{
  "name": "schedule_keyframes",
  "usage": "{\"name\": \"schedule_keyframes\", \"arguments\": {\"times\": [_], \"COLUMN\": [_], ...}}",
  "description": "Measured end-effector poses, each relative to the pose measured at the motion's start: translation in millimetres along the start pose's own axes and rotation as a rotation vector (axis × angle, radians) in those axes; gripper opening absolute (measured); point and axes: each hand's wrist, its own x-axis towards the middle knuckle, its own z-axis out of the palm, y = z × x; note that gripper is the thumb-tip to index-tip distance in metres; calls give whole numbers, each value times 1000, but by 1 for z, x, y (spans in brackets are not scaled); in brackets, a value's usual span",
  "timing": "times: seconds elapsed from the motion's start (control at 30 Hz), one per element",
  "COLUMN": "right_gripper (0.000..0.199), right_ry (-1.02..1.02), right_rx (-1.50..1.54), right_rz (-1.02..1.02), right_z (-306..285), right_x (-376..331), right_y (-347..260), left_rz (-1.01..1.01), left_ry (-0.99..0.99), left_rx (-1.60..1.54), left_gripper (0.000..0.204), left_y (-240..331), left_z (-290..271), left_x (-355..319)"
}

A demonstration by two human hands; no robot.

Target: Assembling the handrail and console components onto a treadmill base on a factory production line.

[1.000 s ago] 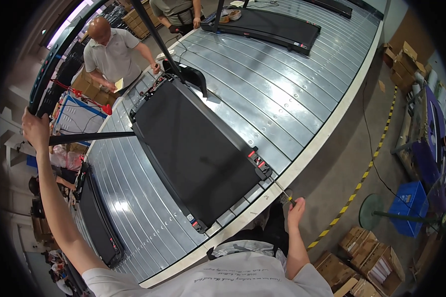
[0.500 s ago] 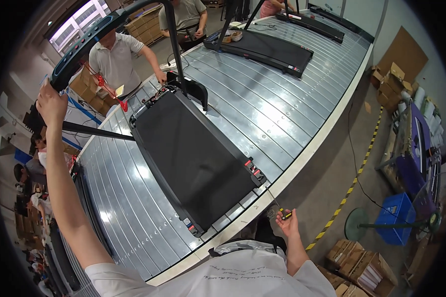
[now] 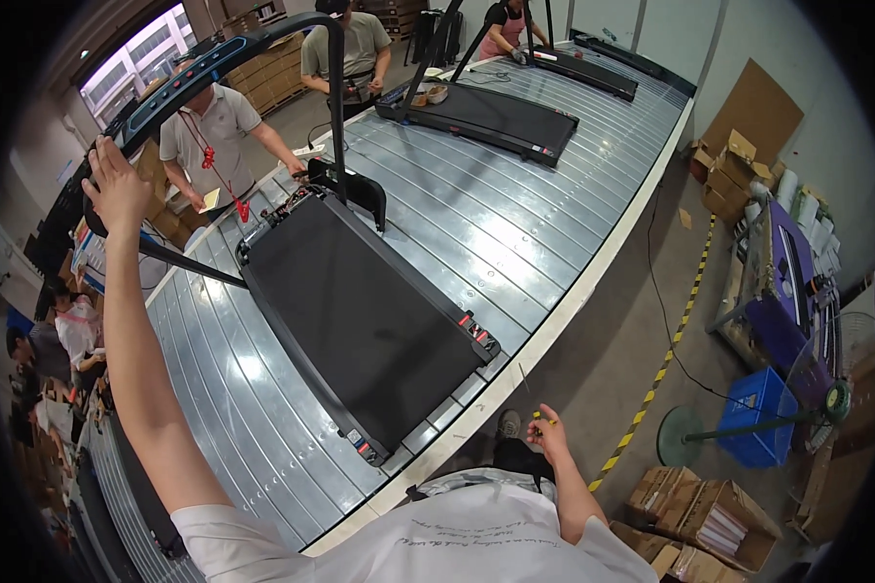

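A treadmill [image 3: 350,311] lies on the metal roller conveyor, its black belt running toward me. Its upright frame holds up a dark console bar [image 3: 190,83] at the upper left. My left hand [image 3: 119,189] is raised at the near end of that bar, fingers stretched out and apart, not wrapped round it; whether the palm touches it I cannot tell. Low on the right, beyond the conveyor's pale edge, my right hand [image 3: 552,437] is closed round a screwdriver [image 3: 539,418] with a yellow and black handle. Its thin shaft points up, apart from the treadmill's rear end cap [image 3: 481,340].
Across the conveyor [image 3: 515,243] a person in a light shirt [image 3: 219,146] reaches to the treadmill's front, holding a yellow card. Another treadmill [image 3: 486,117] stands farther along. On the right are a blue crate [image 3: 753,418], a green fan stand [image 3: 685,437] and open cartons [image 3: 715,515].
My left hand has loosened from its grip on the console bar, its fingers now spread. My right hand and the screwdriver have shifted slightly left and down. The whole view has turned a little.
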Motion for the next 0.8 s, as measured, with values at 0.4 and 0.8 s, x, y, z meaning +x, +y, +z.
{"name": "schedule_keyframes", "arguments": {"times": [0.4,0.8], "right_gripper": [48,73], "right_ry": [-700,-1071], "right_rx": [-400,-913], "right_rz": [333,-237], "right_z": [46,105], "right_x": [-37,-89], "right_y": [-46,20], "left_rz": [148,-353], "left_ry": [-11,-1359], "left_rx": [-283,-1369], "left_gripper": [76,87], "left_y": [-53,108], "left_z": [-84,-328], "left_x": [-59,-594]}}
